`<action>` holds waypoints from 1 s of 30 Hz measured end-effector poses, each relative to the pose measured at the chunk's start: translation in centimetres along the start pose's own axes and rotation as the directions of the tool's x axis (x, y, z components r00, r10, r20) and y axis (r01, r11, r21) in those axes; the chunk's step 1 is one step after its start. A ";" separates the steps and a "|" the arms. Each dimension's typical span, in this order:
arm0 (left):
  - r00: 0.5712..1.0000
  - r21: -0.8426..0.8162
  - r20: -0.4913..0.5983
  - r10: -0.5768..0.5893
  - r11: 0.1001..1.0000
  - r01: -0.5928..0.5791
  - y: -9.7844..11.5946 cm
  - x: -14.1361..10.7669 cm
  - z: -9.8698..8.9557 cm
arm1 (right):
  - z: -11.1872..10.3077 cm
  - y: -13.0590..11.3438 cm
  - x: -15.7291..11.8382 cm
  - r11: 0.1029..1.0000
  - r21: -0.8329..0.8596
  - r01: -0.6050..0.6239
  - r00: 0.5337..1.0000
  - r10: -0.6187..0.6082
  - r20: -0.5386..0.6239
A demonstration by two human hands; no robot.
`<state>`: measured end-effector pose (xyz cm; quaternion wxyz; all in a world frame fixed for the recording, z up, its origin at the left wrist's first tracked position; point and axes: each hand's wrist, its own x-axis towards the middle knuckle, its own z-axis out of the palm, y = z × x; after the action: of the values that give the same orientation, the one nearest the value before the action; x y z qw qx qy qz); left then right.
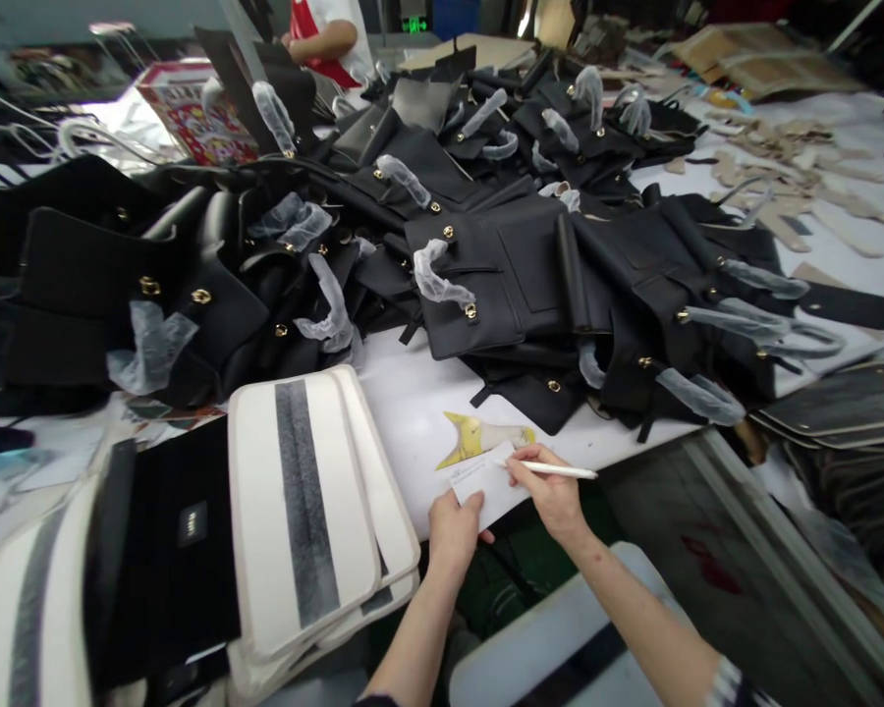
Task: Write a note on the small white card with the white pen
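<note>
My left hand [455,527] grips the lower left edge of a small white sheet of paper [492,496], thumb on top. Lines of dark writing run across its upper part, too small to read. In my right hand [552,494] is a white pen [560,470], pinched between thumb and fingers, its tip at the paper's upper right. Just beyond the paper lies a yellow and white fish-shaped piece [478,438] on the white table [402,393].
Black leather bag parts [516,265] with plastic-wrapped handles pile up across the table. Stacked white panels with a dark stripe [265,511] stand at left. A red patterned box [195,113] and another person [331,39] are at the back. Beige scraps [788,162] lie far right.
</note>
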<state>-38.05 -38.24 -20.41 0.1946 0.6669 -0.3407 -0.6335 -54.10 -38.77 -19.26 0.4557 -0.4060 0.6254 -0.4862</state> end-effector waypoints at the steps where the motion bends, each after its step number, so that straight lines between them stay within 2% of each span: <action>1: 1.000 0.002 -0.004 0.002 1.000 -0.002 0.0 -0.1 0.0 | 0.1 0.2 0.0 0.999 -0.047 0.024 1.000 -0.023 0.015; 9: 0.994 0.009 -0.105 0.013 1.000 -0.012 -0.4 -1.3 0.4 | 0.6 1.7 -0.6 0.949 -0.256 0.183 0.980 -0.155 0.123; 15: 0.995 -0.062 -0.096 0.010 0.998 -0.016 -0.9 -1.1 0.4 | 1.1 2.2 -0.6 0.884 -0.355 0.304 0.951 -0.259 0.169; 24: 0.996 -0.140 -0.088 0.021 0.990 -0.033 -1.5 -0.8 0.5 | 1.3 2.6 -0.4 0.826 -0.409 0.388 0.922 -0.336 0.195; 30: 0.984 -0.070 -0.114 0.138 0.987 -0.146 -2.3 -0.4 0.2 | 1.6 2.9 -0.1 0.794 -0.373 0.481 0.876 -0.416 0.243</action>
<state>-37.78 -36.36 -21.70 0.2833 0.6664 -0.3513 -0.5934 -52.74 -38.50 -22.23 0.2736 -0.6665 0.5653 -0.4018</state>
